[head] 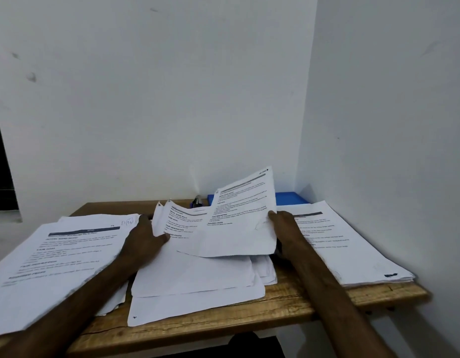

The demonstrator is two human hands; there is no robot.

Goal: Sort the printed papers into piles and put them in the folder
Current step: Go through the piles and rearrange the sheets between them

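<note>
Nearest the lens: left forearm (76,306) and right forearm (332,293), both bare, crossing the front edge of the brown wooden tabletop (249,324) from below.

Left hand (143,241): curled round the left edge of a few curled printed sheets (177,220), thumb on the printed face, fingers tucked behind and out of sight. Sheets lifted off the stack, top corners flopping toward the wall.

Right hand (283,228): pinching the right edge of a single raised printed sheet (239,223), thumb on the front, fingers hidden behind. Sheet tilted up, text facing the camera, its lower edge just over the stack and overlapping the curled printed sheets.

Beneath both hands: loose centre stack of white papers (198,285), blank sides up, fanned unevenly, lowest sheet reaching toward the front edge.

Left of that: wide left pile of printed pages (56,254), text up, overhanging the left end and partly under the left forearm.

Right of the right hand: neater right pile of printed pages (353,249), text up, reaching the right front corner.

At the back, against the white wall (172,99): flat blue folder (291,198), lying closed, partly hidden behind the raised printed sheet. Just left of it, small dark object (198,200), too blurred to identify.
</note>
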